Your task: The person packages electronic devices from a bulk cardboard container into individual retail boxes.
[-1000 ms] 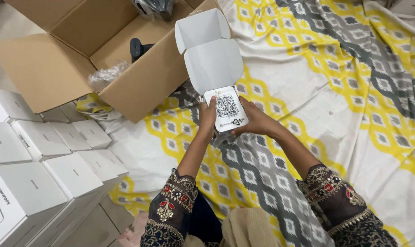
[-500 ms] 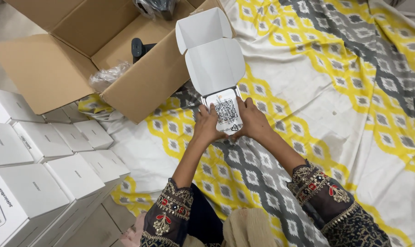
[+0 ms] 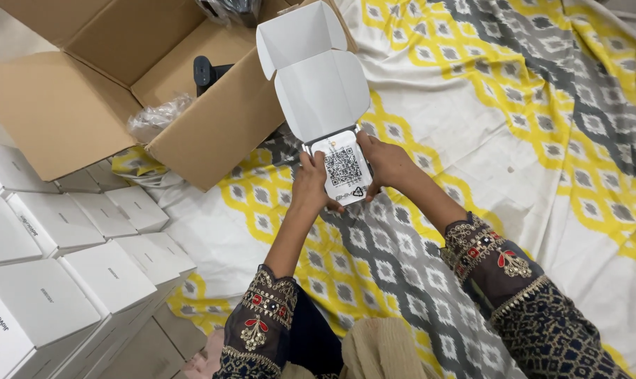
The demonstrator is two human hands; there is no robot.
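White card (image 3: 344, 168) between both hands, over open white box (image 3: 318, 77).

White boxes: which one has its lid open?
The small white box held between the left hand and right hand, its lid flipped up. The stacked white boxes at the left are all closed.

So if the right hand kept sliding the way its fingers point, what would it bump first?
Probably the raised white lid flap of the small box the right hand holds; the cardboard carton lies beyond.
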